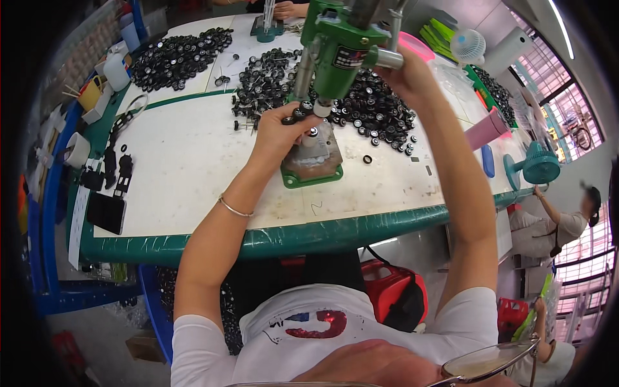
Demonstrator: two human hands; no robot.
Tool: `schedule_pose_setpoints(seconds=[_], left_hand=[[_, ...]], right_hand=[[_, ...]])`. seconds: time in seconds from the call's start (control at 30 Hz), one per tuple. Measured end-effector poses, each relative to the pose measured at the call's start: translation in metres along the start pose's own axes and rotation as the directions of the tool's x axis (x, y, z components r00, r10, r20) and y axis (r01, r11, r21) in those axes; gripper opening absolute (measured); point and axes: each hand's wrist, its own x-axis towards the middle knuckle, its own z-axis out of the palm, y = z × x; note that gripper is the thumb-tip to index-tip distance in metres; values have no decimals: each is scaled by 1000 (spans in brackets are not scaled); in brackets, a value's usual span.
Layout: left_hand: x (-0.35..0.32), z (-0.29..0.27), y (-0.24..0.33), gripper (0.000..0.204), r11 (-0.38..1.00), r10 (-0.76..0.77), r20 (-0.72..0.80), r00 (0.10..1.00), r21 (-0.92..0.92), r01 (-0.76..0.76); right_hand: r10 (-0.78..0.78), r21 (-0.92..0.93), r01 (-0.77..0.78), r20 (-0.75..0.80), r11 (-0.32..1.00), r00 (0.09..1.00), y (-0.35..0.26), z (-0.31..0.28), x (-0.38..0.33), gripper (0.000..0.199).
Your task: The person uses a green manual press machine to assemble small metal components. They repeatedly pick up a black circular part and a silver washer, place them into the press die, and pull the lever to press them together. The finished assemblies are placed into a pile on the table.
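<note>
A green bench press (336, 72) stands on the white tabletop, its ram coming down over a metal base plate (330, 162). My left hand (278, 131) is closed beside the ram, with small black toy wheels (298, 115) pinched at its fingertips. Just below those fingers, one wheel with a silver centre (313, 131) sits on the press's small post. My right hand (411, 79) is raised to the right of the press head, its fingers wrapped round the metal lever hub (389, 59). Part of its grip is hidden behind the hub.
Black wheels lie heaped behind the press (380, 109) and at the far left (184, 58). A loose black ring (367, 159) lies right of the base. A phone (106, 213) rests near the left edge. A teal fan (540, 163) and pink cup (487, 129) stand right. Another person's hand (287, 9) works opposite.
</note>
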Motion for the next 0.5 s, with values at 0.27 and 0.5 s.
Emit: schedule_pose_setpoints(seconds=[0.27, 0.5], left_hand=[[1, -2, 1, 21, 998, 29, -24, 999, 65, -27], [2, -1, -1, 20, 996, 72, -20, 997, 59, -70]], right_hand=[[-278, 174, 236, 284, 956, 918, -107, 42, 61, 21], [-336, 217, 294, 193, 931, 922, -100, 37, 101, 19]])
